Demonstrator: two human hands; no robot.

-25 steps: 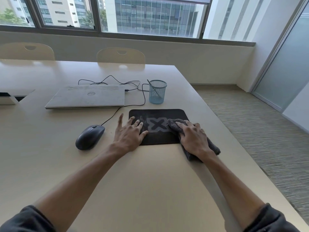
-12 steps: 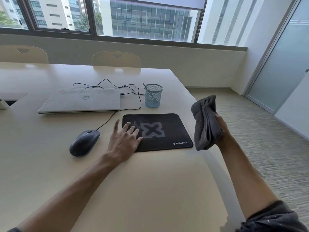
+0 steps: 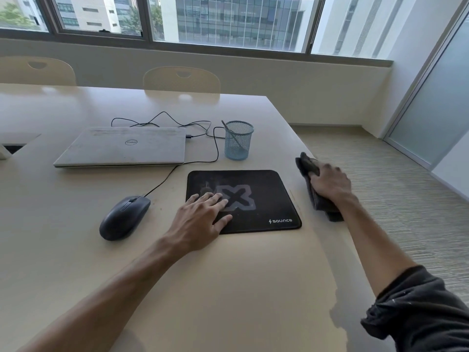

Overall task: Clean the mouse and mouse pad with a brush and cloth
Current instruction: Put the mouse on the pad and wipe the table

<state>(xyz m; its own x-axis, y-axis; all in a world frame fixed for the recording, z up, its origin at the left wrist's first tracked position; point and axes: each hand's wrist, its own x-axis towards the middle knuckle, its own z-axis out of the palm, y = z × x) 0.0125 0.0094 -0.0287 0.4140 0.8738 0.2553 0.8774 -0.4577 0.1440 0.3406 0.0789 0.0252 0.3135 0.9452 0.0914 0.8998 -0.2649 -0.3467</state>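
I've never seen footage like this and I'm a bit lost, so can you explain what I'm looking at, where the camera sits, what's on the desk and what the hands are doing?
There is no machine here. A person wears a wide-angle camera on the head, looking forward and down, so you see their own two arms.

On the pale table lie a closed laptop, a wired black mouse, a black mouse pad and a blue mesh cup with a thin stick-like tool inside.

The left hand rests flat on the mouse pad's left part, fingers straight. The right hand is on a dark grey cloth at the table's right edge, beside the pad, not on it. That hand is blurred, so I cannot tell how firmly it grips.
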